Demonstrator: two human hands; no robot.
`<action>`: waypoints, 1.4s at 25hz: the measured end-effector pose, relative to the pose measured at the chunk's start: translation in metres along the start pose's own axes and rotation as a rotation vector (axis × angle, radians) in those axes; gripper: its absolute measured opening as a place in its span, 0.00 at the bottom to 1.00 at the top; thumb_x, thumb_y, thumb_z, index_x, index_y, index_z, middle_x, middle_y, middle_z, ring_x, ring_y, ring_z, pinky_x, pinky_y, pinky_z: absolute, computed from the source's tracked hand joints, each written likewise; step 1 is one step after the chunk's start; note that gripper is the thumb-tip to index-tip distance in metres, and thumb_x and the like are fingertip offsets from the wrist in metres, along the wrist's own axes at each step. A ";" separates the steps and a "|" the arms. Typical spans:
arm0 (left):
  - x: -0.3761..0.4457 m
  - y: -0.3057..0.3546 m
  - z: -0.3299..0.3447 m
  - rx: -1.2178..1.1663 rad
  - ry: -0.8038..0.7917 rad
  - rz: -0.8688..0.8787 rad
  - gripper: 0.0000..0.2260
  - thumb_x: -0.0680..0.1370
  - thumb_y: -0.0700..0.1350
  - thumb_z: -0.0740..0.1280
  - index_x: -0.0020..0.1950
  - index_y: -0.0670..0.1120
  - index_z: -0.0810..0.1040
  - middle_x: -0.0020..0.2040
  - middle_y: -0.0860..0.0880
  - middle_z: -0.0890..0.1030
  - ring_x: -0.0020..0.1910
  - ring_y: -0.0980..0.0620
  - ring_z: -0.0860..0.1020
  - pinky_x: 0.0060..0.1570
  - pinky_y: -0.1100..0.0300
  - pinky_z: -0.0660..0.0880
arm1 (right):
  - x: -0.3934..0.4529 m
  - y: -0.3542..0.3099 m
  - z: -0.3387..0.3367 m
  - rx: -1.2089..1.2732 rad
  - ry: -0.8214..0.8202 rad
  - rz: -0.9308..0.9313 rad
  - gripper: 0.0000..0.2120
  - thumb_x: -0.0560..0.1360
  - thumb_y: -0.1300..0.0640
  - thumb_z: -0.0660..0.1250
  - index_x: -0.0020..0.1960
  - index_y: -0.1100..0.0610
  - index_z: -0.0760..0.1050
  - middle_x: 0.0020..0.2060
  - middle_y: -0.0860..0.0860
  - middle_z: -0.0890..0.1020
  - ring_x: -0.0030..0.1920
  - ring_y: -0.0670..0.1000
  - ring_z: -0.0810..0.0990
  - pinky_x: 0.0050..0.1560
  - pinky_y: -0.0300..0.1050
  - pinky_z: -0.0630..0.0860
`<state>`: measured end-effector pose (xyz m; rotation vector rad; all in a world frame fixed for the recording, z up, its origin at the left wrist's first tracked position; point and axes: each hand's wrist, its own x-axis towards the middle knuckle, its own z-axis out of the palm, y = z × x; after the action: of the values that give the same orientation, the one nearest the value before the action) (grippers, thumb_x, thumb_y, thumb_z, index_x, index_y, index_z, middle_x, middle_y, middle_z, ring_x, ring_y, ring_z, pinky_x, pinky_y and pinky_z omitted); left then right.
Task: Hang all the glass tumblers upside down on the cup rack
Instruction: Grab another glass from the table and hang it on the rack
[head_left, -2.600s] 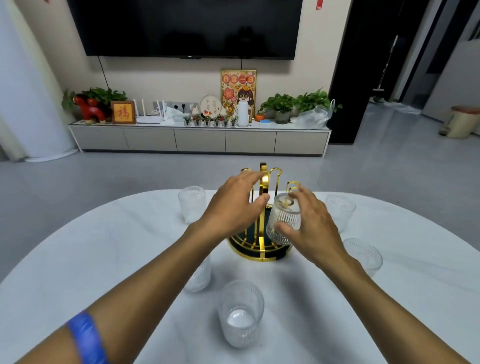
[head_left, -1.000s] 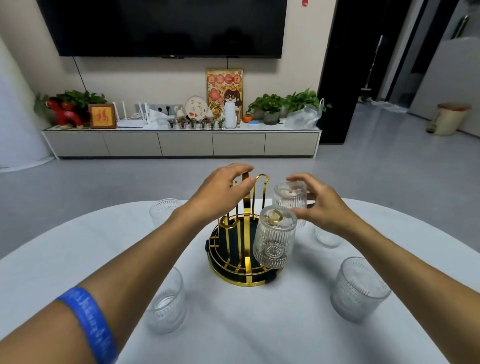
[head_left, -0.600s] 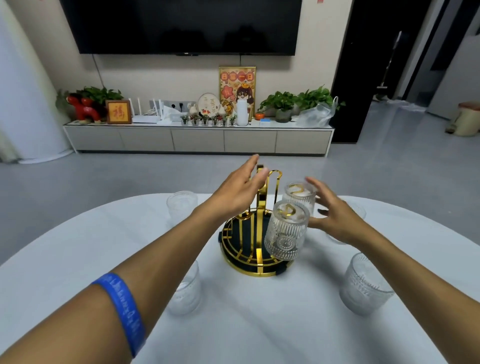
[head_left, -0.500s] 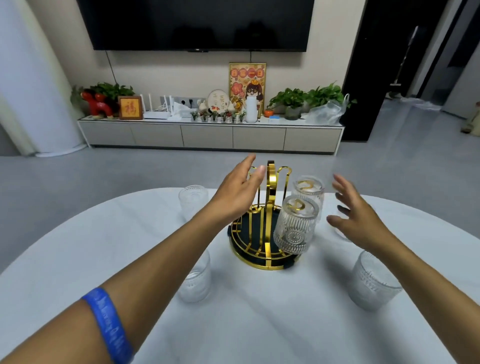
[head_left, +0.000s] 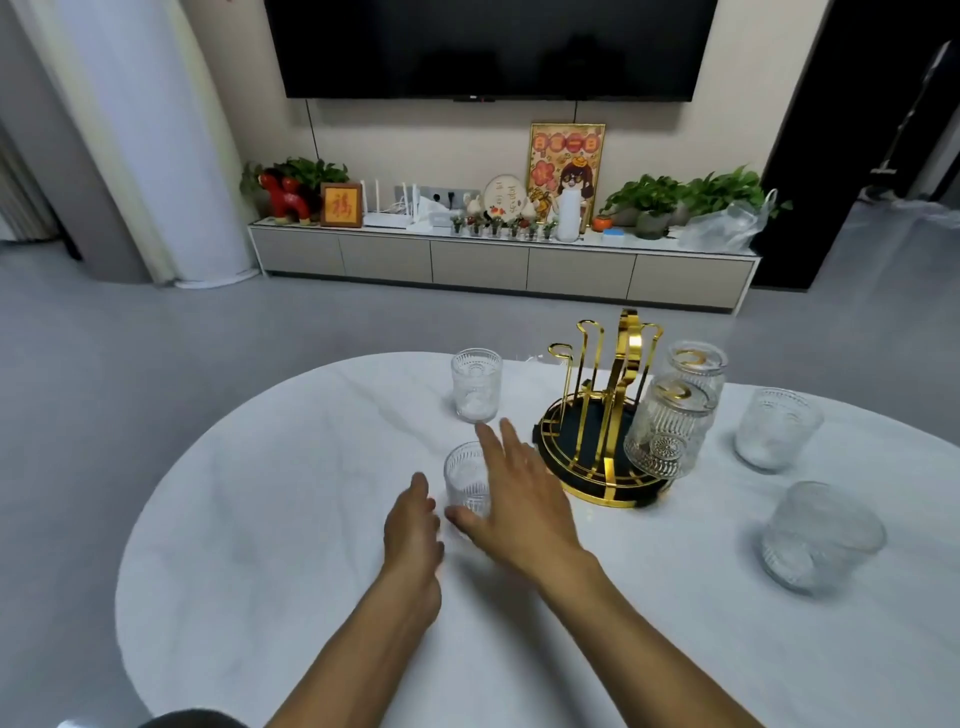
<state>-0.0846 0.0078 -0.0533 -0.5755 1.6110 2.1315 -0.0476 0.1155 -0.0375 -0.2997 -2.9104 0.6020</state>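
Observation:
The gold cup rack (head_left: 597, 415) stands on the white table (head_left: 291, 545) right of centre. Two ribbed glass tumblers hang upside down on its right side, a near one (head_left: 667, 434) and a far one (head_left: 696, 364). Several tumblers stand upright: one at the far left of the rack (head_left: 475, 384), two to the right (head_left: 776, 428) (head_left: 818, 535), and one in front left (head_left: 465, 478). My left hand (head_left: 413, 525) is just left of that last tumbler. My right hand (head_left: 519, 499), fingers spread, partly covers its right side. Neither hand grips it.
The table's rounded edge runs along the left and far side, with grey floor beyond. A low TV cabinet (head_left: 478, 260) with plants and ornaments stands against the far wall.
Both hands have left the rack and come down to the left, to the upright tumbler in front of it. The second hung tumbler stays on the rack.

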 end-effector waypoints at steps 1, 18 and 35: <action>0.001 -0.002 -0.005 0.026 0.010 -0.023 0.19 0.81 0.53 0.60 0.68 0.44 0.72 0.65 0.43 0.76 0.60 0.44 0.76 0.54 0.51 0.72 | 0.009 -0.006 0.006 -0.038 -0.039 0.027 0.43 0.71 0.39 0.65 0.78 0.49 0.47 0.78 0.54 0.54 0.73 0.61 0.62 0.67 0.55 0.66; -0.039 0.091 0.089 0.357 -0.437 0.882 0.25 0.65 0.50 0.80 0.60 0.52 0.78 0.56 0.51 0.82 0.51 0.53 0.82 0.45 0.59 0.81 | 0.033 0.078 -0.144 -0.042 0.473 -0.028 0.24 0.77 0.48 0.61 0.72 0.50 0.64 0.71 0.51 0.69 0.69 0.56 0.67 0.62 0.56 0.67; 0.019 0.022 0.127 0.917 -0.471 1.096 0.24 0.67 0.56 0.74 0.62 0.57 0.74 0.57 0.60 0.75 0.54 0.59 0.74 0.49 0.67 0.72 | 0.051 0.111 -0.142 -0.304 0.220 0.031 0.35 0.73 0.64 0.63 0.76 0.49 0.57 0.78 0.48 0.59 0.71 0.60 0.63 0.64 0.64 0.65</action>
<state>-0.1227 0.1266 -0.0140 1.2254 2.5461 1.4743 -0.0519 0.2804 0.0521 -0.4190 -2.7783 0.1162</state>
